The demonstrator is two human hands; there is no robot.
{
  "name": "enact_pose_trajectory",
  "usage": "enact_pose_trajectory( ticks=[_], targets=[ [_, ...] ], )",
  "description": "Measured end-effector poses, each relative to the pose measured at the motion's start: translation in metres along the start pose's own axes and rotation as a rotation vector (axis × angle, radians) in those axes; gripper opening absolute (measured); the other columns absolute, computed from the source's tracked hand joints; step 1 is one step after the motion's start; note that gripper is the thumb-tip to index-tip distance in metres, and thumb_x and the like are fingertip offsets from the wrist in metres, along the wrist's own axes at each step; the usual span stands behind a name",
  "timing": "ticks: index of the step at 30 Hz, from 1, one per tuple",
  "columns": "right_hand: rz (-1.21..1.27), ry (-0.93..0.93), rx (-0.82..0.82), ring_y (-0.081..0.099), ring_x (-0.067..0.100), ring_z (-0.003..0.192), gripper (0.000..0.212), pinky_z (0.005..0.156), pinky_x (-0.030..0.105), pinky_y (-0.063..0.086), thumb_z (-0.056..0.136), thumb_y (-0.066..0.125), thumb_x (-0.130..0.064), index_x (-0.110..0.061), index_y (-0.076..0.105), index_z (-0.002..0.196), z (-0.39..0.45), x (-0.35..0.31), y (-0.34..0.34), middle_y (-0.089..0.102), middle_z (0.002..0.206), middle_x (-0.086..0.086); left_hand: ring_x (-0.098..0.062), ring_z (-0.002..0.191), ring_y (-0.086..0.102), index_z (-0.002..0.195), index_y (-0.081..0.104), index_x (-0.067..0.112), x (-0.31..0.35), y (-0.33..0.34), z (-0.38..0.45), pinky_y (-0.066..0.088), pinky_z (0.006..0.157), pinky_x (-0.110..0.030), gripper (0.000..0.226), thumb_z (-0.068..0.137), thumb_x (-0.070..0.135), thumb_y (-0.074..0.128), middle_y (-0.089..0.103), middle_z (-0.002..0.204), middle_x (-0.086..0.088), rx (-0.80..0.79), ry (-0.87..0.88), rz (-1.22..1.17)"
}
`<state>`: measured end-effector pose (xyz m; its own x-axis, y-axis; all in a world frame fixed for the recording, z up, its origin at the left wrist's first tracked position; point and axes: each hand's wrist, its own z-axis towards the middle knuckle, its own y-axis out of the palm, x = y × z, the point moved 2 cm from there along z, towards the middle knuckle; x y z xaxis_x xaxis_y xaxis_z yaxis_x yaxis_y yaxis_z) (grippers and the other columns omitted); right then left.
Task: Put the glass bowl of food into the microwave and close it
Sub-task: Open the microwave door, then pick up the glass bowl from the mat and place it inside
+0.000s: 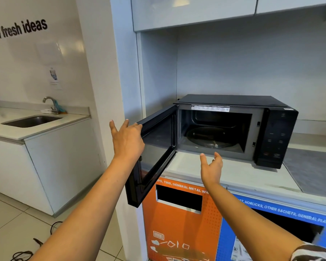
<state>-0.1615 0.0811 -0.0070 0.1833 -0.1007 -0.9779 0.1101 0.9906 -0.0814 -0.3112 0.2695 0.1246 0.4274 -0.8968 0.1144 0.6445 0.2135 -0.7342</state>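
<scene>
Pale grey walls and overhead cabinets frame a white counter [233,176] set in a kitchen alcove. On it stands a black microwave [233,127], its door [154,157] swung wide open to the left, past the counter's edge. Inside, the glass turntable [213,137] sits bare; the glass bowl of food is nowhere in view. The person's left hand [127,140] rests against the top outer edge of the open door, fingers spread and fingertips touching its upper corner, not wrapped around anything. The right hand [211,166] hovers just in front of the microwave's opening, above the counter edge, fingers loosely curled and open, holding nothing. Below the counter are an orange bin panel [181,232] and a blue bin panel [271,232] with waste labels. Further left, a steel sink [32,121] with a tap [51,102] sits in a separate white counter.
</scene>
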Motion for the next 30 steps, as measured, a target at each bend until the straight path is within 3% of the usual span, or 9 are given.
enact_pose_trajectory(
  ticks=[4,9,24,30],
  targets=[
    [0.003,-0.010,0.012,0.036,0.031,0.138,0.066,0.110,0.041,0.034,0.091,0.054,-0.034,-0.009,0.027,0.146,0.003,-0.005,-0.012,0.031,0.153,0.014,-0.030,0.137,0.032,0.121,0.056,0.011,0.022,-0.004,-0.001,-0.004,0.111,-0.062,0.036,0.085,0.012,0.053,0.059,0.130,-0.010,0.084,0.043,-0.024],
    [-0.004,-0.023,0.055,0.036,0.029,0.138,0.066,0.110,0.038,0.034,0.091,0.054,-0.034,-0.009,0.026,0.146,0.007,-0.004,-0.042,0.031,0.153,0.013,-0.029,0.131,0.043,0.118,0.059,0.010,0.072,-0.001,-0.002,0.007,0.114,-0.056,0.034,0.085,0.014,0.053,0.064,0.124,-0.009,0.158,0.180,-0.249],
    [-0.101,0.021,0.280,0.041,0.029,0.134,0.063,0.108,0.039,0.036,0.090,0.056,-0.033,-0.009,0.031,0.143,0.065,0.032,-0.182,0.039,0.148,0.013,-0.025,0.127,0.045,0.121,0.058,0.012,0.228,0.099,-0.026,0.017,0.115,-0.046,0.036,0.087,0.021,0.052,0.065,0.120,-0.008,-0.231,0.295,-0.489],
    [-0.145,0.071,0.329,0.039,0.031,0.135,0.062,0.109,0.041,0.034,0.091,0.054,-0.030,-0.007,0.030,0.144,0.119,0.054,-0.245,0.035,0.150,0.014,-0.029,0.115,0.053,0.119,0.059,0.011,0.310,0.135,-0.026,0.035,0.106,-0.044,0.035,0.086,0.021,0.054,0.067,0.114,-0.013,-0.318,0.359,-0.542]
  ],
)
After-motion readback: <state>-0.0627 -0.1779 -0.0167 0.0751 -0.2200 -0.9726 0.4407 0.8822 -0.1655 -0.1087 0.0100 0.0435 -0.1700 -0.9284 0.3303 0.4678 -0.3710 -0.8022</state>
